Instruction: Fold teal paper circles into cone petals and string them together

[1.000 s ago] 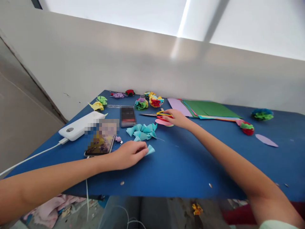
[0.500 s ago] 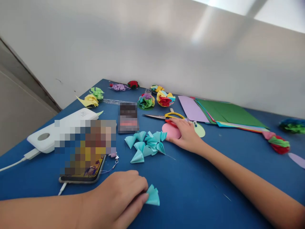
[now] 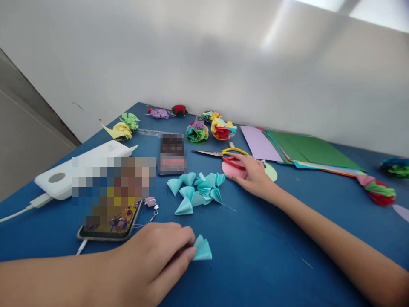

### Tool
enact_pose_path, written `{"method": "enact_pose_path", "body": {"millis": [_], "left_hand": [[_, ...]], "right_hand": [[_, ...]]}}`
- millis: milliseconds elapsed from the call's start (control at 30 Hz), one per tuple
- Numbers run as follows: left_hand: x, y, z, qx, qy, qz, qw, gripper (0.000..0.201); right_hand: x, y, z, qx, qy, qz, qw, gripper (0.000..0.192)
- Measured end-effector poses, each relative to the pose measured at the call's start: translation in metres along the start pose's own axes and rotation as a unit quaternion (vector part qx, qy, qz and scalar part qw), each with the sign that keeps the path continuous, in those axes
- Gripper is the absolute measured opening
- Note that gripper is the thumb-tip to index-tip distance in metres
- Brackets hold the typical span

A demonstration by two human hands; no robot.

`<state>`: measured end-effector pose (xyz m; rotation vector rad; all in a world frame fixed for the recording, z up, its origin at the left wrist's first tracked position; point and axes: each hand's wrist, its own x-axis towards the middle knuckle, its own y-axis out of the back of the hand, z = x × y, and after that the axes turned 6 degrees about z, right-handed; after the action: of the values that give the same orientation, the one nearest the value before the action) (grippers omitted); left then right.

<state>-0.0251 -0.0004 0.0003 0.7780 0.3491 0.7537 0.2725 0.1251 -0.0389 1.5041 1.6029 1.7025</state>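
My left hand (image 3: 166,251), at the front, pinches a folded turquoise paper petal (image 3: 202,248) between thumb and fingers. Ahead of it lies a cluster of similar turquoise petals (image 3: 200,189), with a thread trailing from the right side. My right hand (image 3: 252,172) reaches over a pair of scissors (image 3: 234,157) with yellow and red handles. Its fingers lie by the red loop, and the thumb is spread apart over a pink paper circle (image 3: 227,169). Part of the circle is hidden under the hand, and a pale green paper circle (image 3: 272,172) shows beyond it.
A phone (image 3: 108,232) on a cable and a white power bank (image 3: 86,168) occupy the left. Behind stand a dark phone-like device (image 3: 171,154) and several paper flowers (image 3: 223,129). Coloured paper sheets (image 3: 316,150) lie at the back right, against the wall (image 3: 191,55).
My right hand has drawn slightly right, uncovering more of the red scissor handle. The pink circle has shifted a little right too. My left hand keeps its pinch on the petal.
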Motion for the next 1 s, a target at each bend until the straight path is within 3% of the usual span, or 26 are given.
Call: {"method": "enact_pose_path", "body": {"millis": [200,367,1000], "left_hand": [[0.002,-0.002,-0.003,-0.004,0.000,0.004,1.000,0.019],[0.003,-0.002,-0.001,-0.011,0.001,0.011,1.000,0.019],[0.001,-0.002,0.003,-0.013,0.012,-0.006,1.000,0.021]], "right_hand": [[-0.005,-0.001,-0.009,-0.037,0.018,0.048,0.998,0.038],[-0.005,0.002,-0.015,-0.033,0.020,0.032,0.999,0.056],[-0.002,-0.005,-0.002,-0.014,-0.015,0.051,0.998,0.051]]}}
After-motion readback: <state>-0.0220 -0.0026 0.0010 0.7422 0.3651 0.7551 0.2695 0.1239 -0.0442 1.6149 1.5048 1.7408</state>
